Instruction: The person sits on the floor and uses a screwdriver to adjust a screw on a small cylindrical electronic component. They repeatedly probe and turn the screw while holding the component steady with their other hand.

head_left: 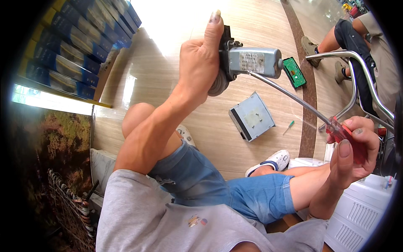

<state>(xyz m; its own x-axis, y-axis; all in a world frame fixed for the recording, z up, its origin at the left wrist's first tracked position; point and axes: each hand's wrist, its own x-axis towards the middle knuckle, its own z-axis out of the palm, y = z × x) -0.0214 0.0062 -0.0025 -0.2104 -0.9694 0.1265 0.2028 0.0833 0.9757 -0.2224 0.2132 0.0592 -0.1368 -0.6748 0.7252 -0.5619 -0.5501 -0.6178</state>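
Observation:
My left hand is closed around the dark housing of a small electric motor, thumb pointing up. The motor has a silver metal can with a pale label, and a round grey part shows beneath my hand. My right hand grips the red, see-through handle of a long screwdriver. Its steel shaft slants up to the left, and the tip is at the lower edge of the motor, by the housing. Whether the tip sits on a screw cannot be made out.
On the floor lie a grey metal box like a disc drive, a small green screwdriver and a green circuit board. Blue-yellow boxes fill a shelf at left. A person sits beyond a chrome chair frame. A white vented casing stands at lower right.

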